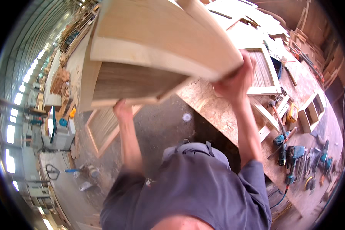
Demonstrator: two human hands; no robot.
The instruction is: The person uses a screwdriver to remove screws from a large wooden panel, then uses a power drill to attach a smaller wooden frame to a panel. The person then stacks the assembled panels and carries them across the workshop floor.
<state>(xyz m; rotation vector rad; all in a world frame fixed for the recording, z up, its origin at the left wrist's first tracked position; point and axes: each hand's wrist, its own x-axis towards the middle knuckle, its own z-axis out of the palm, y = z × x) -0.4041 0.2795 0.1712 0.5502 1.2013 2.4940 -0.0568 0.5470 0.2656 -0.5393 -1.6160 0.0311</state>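
A pale wooden box-like piece (153, 30), perhaps a cabinet body, is held up in front of me, tilted and somewhat blurred. Darker grained wood (134, 82) shows on its inner side. My left hand (123, 111) is closed on the lower edge of the piece at its left part. At the right corner, my right hand (237, 82) wraps round the edge; some of its fingers are hidden behind the wood. Below my left hand, a framed panel (103, 128) with a pale rim and dark grain stands low near the floor.
To the right runs a workbench (207, 101) bearing a framed panel (276, 82), a hammer (276, 111), a small wooden frame (312, 111), a yellow tool (292, 113) and several power tools (295, 153). Wood stacks and machines (61, 132) stand at the left.
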